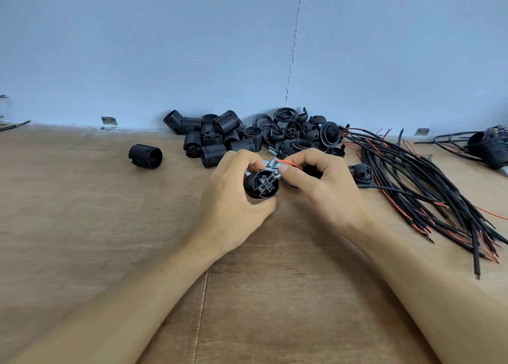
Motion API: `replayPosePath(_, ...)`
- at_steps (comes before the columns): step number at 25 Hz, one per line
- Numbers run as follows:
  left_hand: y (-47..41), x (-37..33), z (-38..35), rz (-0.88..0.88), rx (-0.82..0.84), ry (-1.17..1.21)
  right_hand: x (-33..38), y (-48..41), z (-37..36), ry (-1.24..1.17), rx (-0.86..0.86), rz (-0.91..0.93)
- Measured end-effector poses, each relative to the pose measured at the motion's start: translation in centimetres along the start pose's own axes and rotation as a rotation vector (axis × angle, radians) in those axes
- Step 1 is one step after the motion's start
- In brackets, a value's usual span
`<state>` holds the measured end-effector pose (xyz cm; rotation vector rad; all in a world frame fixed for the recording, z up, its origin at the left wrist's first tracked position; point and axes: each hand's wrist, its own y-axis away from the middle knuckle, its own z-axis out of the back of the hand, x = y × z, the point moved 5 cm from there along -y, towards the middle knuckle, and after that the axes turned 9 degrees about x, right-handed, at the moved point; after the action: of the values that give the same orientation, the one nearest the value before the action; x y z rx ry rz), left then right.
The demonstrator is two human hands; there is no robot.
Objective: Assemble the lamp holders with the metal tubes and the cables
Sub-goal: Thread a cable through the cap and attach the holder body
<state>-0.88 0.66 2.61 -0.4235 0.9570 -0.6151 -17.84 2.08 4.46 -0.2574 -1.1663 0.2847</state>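
1. At left we see open worktop (82,226).
2. Our left hand (233,198) reaches in from below, fingers curled round the lamp holder (262,185) at the centre.
3. Our right hand (324,187) pinches a red wire (288,162) just beside it.
4. Cables (426,193) lie spread toward the right edge.

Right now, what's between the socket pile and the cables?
A heap of black caps sits between the sockets and cables, shown in the head view.
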Motion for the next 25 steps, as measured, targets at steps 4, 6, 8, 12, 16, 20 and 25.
replayPosePath(4, -0.01, 0.21, 0.32, 0.034, -0.033, -0.056, 0.14, -0.05, -0.2, -0.052, 0.044, 0.003)
replayPosePath(6, -0.05, 0.35, 0.52, 0.059, -0.047, -0.062, 0.1, -0.07, -0.28, -0.054, 0.056, -0.004)
replayPosePath(8, -0.08, 0.43, 0.63, 0.066, -0.054, -0.044, 0.1, -0.05, -0.34, -0.059, 0.062, -0.007)
replayPosePath(12, -0.03, 0.44, 0.75, 0.078, -0.081, 0.01, 0.23, 0.0, -0.49, -0.057, 0.077, -0.011)
replayPosePath(16, 0.04, 0.37, 0.89, 0.075, -0.098, 0.006, 0.49, 0.06, -0.63, -0.06, 0.095, -0.007)
replayPosePath(20, 0.04, 0.33, 0.92, 0.067, -0.101, 0.018, 0.7, 0.16, -0.79, -0.035, 0.108, -0.008)
replayPosePath(25, 0.01, 0.57, 0.8, 0.064, -0.093, 0.017, 0.96, 0.26, -0.84, -0.024, 0.121, -0.002)
